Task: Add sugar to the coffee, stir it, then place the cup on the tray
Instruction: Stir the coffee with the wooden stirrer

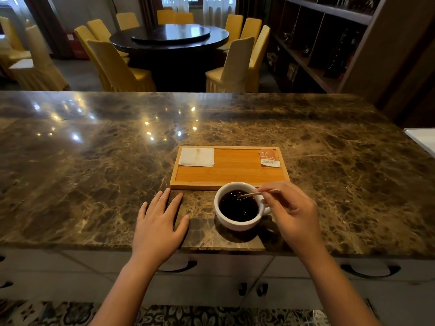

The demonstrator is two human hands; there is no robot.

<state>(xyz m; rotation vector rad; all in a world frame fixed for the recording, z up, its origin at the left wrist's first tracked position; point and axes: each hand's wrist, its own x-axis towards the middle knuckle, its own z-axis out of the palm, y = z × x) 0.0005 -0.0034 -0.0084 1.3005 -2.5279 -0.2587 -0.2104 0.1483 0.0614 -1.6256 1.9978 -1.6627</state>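
A white cup (pixel 236 224) of dark coffee stands on the marble counter, just in front of the wooden tray (pixel 231 175). My right hand (pixel 290 212) pinches a thin wooden stir stick (pixel 249 194) whose tip dips into the coffee. The cup's handle points right, under that hand. My left hand (pixel 160 222) lies flat on the counter left of the cup, fingers spread, holding nothing. An orange sugar packet (pixel 270 157) lies in the tray's far right corner. A folded white napkin (pixel 197 157) lies in its far left corner.
The marble counter (pixel 94 161) stretches wide to both sides. A white object (pixel 423 140) shows at the right edge. Beyond the counter stand a round dark table (pixel 169 36) with yellow chairs and a dark shelf unit (pixel 329 38) on the right.
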